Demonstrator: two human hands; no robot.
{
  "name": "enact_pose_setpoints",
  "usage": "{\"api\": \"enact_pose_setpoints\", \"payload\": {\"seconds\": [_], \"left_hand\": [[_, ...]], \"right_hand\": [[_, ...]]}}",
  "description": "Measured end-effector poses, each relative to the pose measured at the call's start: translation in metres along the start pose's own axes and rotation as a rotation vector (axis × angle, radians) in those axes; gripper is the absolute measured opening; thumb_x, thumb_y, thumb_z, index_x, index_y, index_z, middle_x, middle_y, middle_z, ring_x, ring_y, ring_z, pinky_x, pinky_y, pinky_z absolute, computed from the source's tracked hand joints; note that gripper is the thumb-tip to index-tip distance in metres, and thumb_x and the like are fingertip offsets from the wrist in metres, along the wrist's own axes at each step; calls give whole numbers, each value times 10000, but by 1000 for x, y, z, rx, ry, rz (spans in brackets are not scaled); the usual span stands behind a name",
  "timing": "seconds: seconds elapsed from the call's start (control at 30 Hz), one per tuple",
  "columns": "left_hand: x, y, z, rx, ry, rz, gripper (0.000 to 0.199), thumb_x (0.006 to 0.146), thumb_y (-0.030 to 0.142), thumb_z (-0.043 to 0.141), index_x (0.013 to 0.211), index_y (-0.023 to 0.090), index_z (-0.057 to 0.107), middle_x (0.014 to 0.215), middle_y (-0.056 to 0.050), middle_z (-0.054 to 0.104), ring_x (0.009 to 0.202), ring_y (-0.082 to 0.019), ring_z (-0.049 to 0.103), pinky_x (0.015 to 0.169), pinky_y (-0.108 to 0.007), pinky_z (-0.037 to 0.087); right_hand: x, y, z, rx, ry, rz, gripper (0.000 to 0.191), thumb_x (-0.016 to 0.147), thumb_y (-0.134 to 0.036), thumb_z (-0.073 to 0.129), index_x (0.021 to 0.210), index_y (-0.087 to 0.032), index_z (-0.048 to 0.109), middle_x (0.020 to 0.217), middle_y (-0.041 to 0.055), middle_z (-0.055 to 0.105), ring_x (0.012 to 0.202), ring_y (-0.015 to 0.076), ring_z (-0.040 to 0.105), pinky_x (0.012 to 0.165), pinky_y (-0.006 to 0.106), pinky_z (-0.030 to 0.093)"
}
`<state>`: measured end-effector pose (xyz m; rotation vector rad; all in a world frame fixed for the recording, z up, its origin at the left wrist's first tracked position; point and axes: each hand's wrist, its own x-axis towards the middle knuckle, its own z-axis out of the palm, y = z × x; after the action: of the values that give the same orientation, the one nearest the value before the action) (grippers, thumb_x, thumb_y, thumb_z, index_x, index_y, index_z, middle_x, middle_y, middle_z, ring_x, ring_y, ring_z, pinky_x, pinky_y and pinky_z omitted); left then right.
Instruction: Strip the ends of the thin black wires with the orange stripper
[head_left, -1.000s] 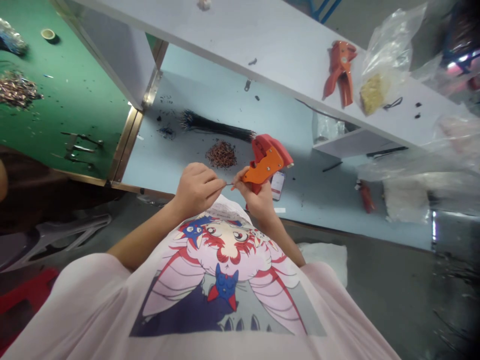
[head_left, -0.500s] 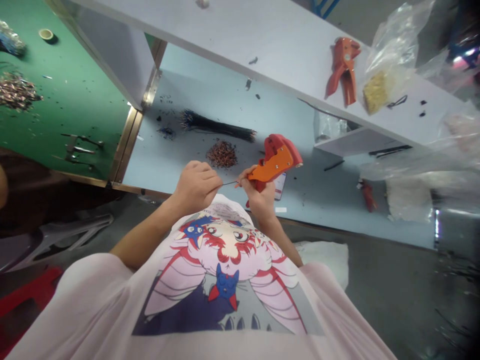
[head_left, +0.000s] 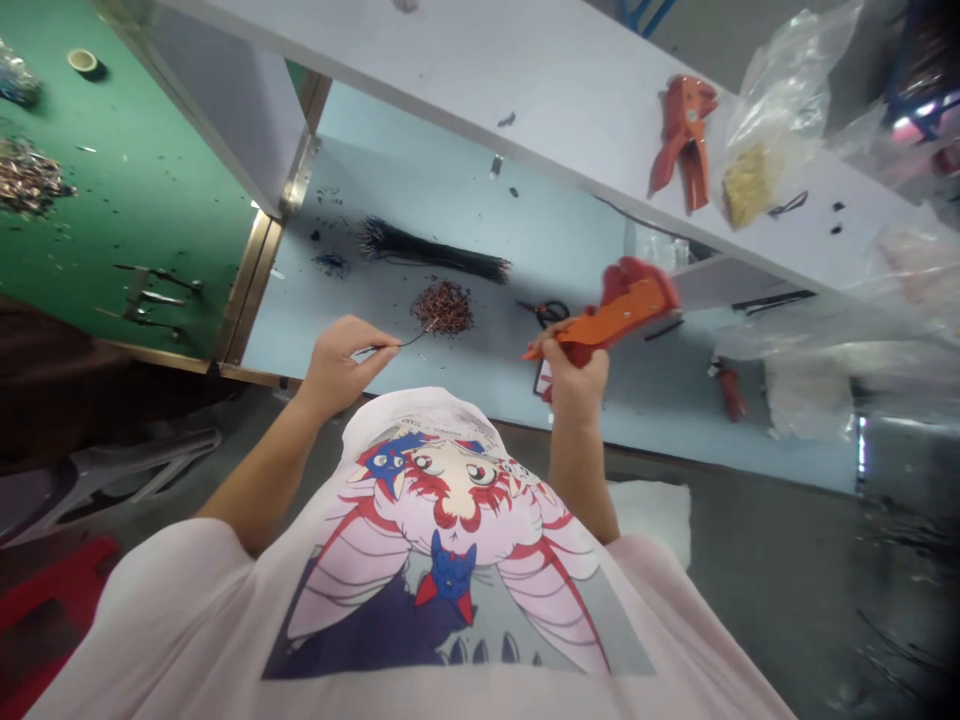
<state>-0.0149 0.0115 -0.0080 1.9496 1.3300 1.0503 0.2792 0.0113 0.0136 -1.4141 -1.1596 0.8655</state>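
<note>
My left hand (head_left: 351,360) pinches a thin dark wire (head_left: 411,341) whose free end points toward a heap of small copper-coloured pieces (head_left: 444,308). In my right hand (head_left: 576,376) is an orange and red wire stripper (head_left: 626,312), its handles wrapped by my fingers and its head tilted up to the right. A bundle of dark wires (head_left: 439,252) lies on the light blue table behind the heap. Black-handled scissors (head_left: 551,313) lie just behind my right hand, and a phone (head_left: 543,380) is partly covered by it.
A white shelf (head_left: 480,90) crosses above the table, bearing another orange wire stripper (head_left: 686,140) and a plastic bag with yellow contents (head_left: 750,185). A metal-edged divider (head_left: 255,270) borders a green table (head_left: 172,160) on the left. A red-handled tool (head_left: 729,390) lies at the right.
My hands have moved apart: the left went left with the wire, the right went right with the wire stripper. The scissors have come into view, and the wire no longer reaches my right hand.
</note>
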Motion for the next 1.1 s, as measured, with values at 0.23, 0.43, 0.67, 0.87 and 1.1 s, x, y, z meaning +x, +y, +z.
{"api": "enact_pose_setpoints", "payload": {"seconds": [0.23,0.43,0.67,0.87,1.1], "left_hand": [[4,28,18,-357,79,-259,121,778,294,637,731,193,684,759,-20,684,750,-144,606,740,-296,473],[3,23,34,-730,206,-563,162,730,354,674,739,192,668,638,0,640,769,-145,633,759,-284,496],[6,25,53,-847,167,-616,234,669,355,718,807,178,651,793,-20,683,619,-101,608,667,-266,502],[12,35,54,-573,182,-447,150,742,322,661,800,184,669,762,-15,670,706,-124,600,706,-265,475],[8,45,54,-305,108,-269,107,793,252,595,741,179,652,736,-7,648,718,-131,561,723,-277,455]], "right_hand": [[12,32,33,-353,-119,-19,213,703,-234,634,890,-202,537,843,15,566,749,171,536,811,360,428],[5,25,35,-326,-295,112,242,702,-248,638,923,-177,570,803,10,566,699,161,539,780,369,441],[-23,2,42,536,-672,682,329,680,-287,664,953,-156,537,799,24,599,717,179,610,721,407,539],[-35,-10,41,800,-832,839,308,657,-253,622,941,-169,536,771,19,588,696,176,589,675,397,556],[-39,-17,39,778,-870,865,270,651,-297,613,890,-203,531,770,25,589,717,185,572,657,384,554]]}}
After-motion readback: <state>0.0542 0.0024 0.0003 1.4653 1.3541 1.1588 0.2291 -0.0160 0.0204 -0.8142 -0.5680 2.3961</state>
